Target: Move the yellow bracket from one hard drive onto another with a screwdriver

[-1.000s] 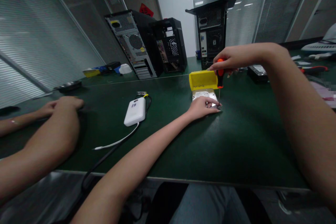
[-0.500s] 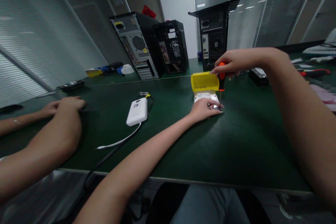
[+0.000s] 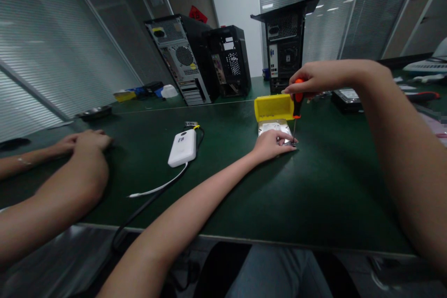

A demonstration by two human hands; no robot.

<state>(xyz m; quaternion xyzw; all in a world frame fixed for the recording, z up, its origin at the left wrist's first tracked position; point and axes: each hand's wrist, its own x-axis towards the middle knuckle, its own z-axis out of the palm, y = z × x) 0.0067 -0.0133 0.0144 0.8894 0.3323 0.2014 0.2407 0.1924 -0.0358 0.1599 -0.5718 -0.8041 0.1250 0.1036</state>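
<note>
A silver hard drive [image 3: 273, 126] lies on the green tabletop, its near part covered by my left hand [image 3: 271, 144]. The thumb and fingers of that hand close on the drive's near right corner. Above it, my right hand [image 3: 306, 79] grips an orange and black screwdriver [image 3: 297, 102] by the top of its handle. The thin shaft points down, and its tip meets the drive's corner beside my left fingertips. Whatever is under the tip is too small to make out. Just behind the drive stands an open yellow case [image 3: 272, 108].
A white power bank [image 3: 183, 148] with cables lies left of centre. Computer towers [image 3: 195, 60] and a black tower [image 3: 284, 51] stand at the back. Another hard drive [image 3: 347, 98] is at right. Another person's hands [image 3: 87, 139] rest at far left.
The screwdriver's handle and my right hand have shifted slightly to the right, while the tip stays at the drive's corner. My left hand keeps its place.
</note>
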